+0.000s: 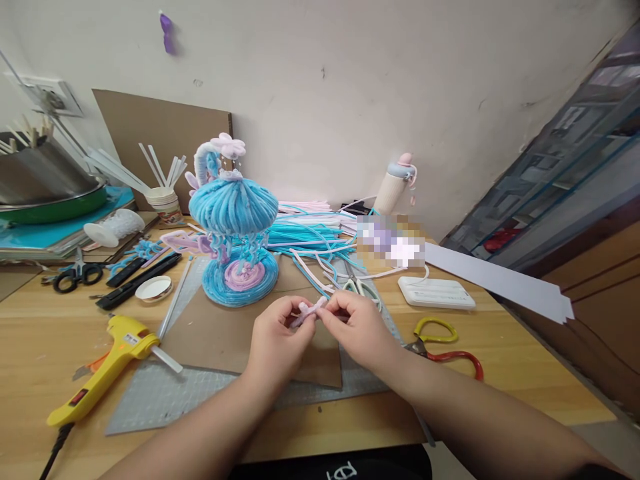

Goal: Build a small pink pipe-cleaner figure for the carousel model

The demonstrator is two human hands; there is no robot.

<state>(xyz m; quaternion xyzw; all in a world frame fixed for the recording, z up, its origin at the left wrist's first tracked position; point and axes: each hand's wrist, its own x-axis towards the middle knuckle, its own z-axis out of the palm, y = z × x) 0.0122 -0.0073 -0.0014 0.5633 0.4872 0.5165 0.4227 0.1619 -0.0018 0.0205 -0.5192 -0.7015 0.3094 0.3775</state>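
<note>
Pinching the pink piece [311, 309], the left hand [280, 333] and the right hand [357, 327] each keep a narrow fingertip grip. The piece lies between the hands; its long axis runs roughly side to side, rising slightly toward the right hand. Neither hand is nearer: both touch it. A short stub projects upward beside the left fingertips; how it is joined cannot be told.

The hands are over the cardboard [225, 340], which lies on the mat [165, 393], on the table [530, 380]. The blue model [234, 207] stands beyond the left hand. The glue gun [103, 370] lies well apart to the left, the red-and-yellow scissors [445, 355] just beside the right arm [465, 400]. A wall [310, 87] closes the rear.
</note>
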